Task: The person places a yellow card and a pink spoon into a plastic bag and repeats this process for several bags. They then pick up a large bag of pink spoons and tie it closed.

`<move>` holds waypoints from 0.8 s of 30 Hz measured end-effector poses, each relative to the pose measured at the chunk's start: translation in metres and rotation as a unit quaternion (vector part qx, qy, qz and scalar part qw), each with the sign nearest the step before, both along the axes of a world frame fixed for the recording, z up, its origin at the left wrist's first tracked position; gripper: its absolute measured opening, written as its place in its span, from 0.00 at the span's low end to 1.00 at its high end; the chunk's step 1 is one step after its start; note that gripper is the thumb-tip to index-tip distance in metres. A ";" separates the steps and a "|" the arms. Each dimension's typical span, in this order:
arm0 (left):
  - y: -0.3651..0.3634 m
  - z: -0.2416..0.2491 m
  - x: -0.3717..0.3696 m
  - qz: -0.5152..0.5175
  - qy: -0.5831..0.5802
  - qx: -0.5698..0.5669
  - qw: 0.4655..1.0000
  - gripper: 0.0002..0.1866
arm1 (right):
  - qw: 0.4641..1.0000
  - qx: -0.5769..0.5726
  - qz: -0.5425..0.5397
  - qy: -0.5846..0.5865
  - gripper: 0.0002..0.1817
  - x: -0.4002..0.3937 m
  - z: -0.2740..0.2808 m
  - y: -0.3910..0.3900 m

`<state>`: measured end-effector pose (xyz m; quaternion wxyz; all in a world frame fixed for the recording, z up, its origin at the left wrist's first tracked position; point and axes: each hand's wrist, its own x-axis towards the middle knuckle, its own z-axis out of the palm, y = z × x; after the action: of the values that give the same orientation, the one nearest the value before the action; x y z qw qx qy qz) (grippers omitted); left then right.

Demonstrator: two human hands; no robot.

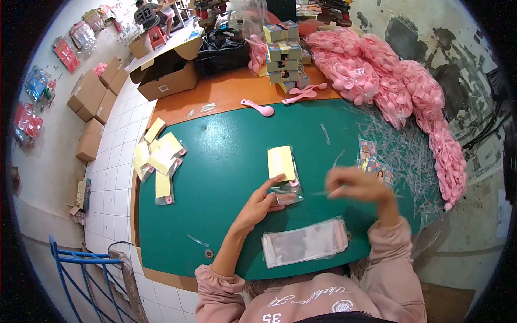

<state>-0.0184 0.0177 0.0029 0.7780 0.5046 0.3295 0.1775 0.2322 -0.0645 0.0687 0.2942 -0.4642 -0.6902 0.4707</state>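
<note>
My left hand [257, 207] holds the lower end of a clear plastic packet [291, 197], its index finger stretched over the pale yellow card [281, 163] inside. The pink end of a spoon [293, 183] shows below that card. To the right, my right hand [355, 185] is raised over the table, fingers curled and somewhat blurred. From its fingertips a thin clear strip [320, 193] sticks out to the left. Nearer my body lies a stack of clear plastic bags [306, 243].
Filled packets with yellow cards [164, 153] lie at left. Loose clear strips [390, 145] cover the right side, beside printed cards [378, 169]. A pink spoon [258, 108], card stacks [284, 51] and heaped wrapped pink spoons [377, 81] are at the back. An open carton [169, 81] stands back left.
</note>
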 end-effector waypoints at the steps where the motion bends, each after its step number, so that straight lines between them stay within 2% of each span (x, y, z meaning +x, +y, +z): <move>1: 0.001 0.001 0.000 -0.022 0.012 0.008 1.000 0.24 | 0.995 -0.041 -0.060 0.064 0.07 0.034 0.011 -0.008; 3: 0.001 0.004 0.000 -0.047 0.023 0.015 0.999 0.23 | 0.978 -0.020 -0.208 0.031 0.03 0.107 0.022 -0.016; 4: 0.001 0.005 0.000 -0.057 0.032 0.013 0.998 0.21 | 0.895 0.081 -0.331 -0.287 0.06 0.167 -0.003 -0.032; 5: 0.003 0.006 0.001 -0.066 0.040 0.013 0.997 0.20 | 0.693 0.174 -0.409 -0.567 0.09 0.210 -0.025 -0.040; 6: 0.003 0.006 0.001 -0.066 0.037 0.013 0.997 0.20 | 0.691 0.176 -0.409 -0.569 0.09 0.205 -0.020 -0.046; 8: 0.004 0.003 0.001 -0.076 0.025 0.002 0.997 0.18 | 0.641 0.026 -0.442 -0.627 0.24 0.170 -0.012 -0.060; 9: 0.002 0.001 0.001 -0.079 0.027 0.000 0.996 0.18 | 0.724 0.265 -0.371 -0.517 0.27 0.136 -0.019 -0.051; 10: 0.002 0.000 0.003 -0.066 0.015 -0.009 0.998 0.17 | 0.767 0.296 -0.288 -0.491 0.27 0.084 -0.008 -0.031; 11: 0.002 -0.001 0.005 -0.054 0.003 -0.017 0.998 0.17 | 0.875 0.241 -0.231 -0.351 0.27 0.041 -0.013 -0.016; 12: 0.002 0.000 0.005 -0.062 0.008 -0.014 0.998 0.17 | 0.950 0.181 -0.165 -0.196 0.28 0.003 -0.022 -0.007; 13: 0.001 0.001 0.005 -0.057 -0.017 -0.022 0.998 0.16 | 0.969 0.108 -0.156 -0.159 0.23 -0.028 -0.029 -0.004; 15: 0.000 0.001 0.002 -0.052 -0.057 -0.040 0.996 0.15 | 0.957 0.183 -0.156 -0.163 0.18 -0.052 -0.055 0.008; 16: 0.001 0.004 -0.003 -0.049 -0.051 -0.038 0.997 0.15 | 0.958 0.186 -0.154 -0.157 0.18 -0.053 -0.061 0.011; 18: 0.006 0.012 -0.009 -0.082 -0.040 -0.028 0.995 0.15 | 0.979 0.086 -0.180 -0.030 0.11 -0.049 -0.067 0.015; 19: 0.010 0.011 -0.012 -0.086 -0.002 0.022 0.996 0.15 | 0.978 0.066 -0.196 0.021 0.07 -0.047 -0.067 0.013; 20: 0.009 0.008 -0.008 -0.085 -0.005 0.020 0.996 0.15 | 0.978 0.064 -0.196 0.018 0.07 -0.047 -0.068 0.012; 21: 0.006 0.004 -0.004 -0.066 0.049 0.183 0.980 0.16 | 0.972 0.059 -0.223 0.050 0.06 -0.048 -0.070 0.010; 22: 0.001 0.002 0.000 -0.045 0.104 0.341 0.933 0.17 | 0.963 0.053 -0.249 0.084 0.06 -0.048 -0.073 0.009; 23: -0.003 0.003 0.005 -0.022 0.111 0.323 0.940 0.14 | 0.964 0.049 -0.249 0.085 0.06 -0.047 -0.078 0.009; 24: -0.004 -0.002 0.007 -0.023 0.114 0.321 0.940 0.14 | 0.959 -0.018 -0.234 0.161 0.06 -0.045 -0.084 0.011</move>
<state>-0.0116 0.0137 0.0010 0.5356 0.7520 0.3296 0.1973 0.1869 -0.0535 -0.0153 0.4953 -0.5357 -0.4972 0.4695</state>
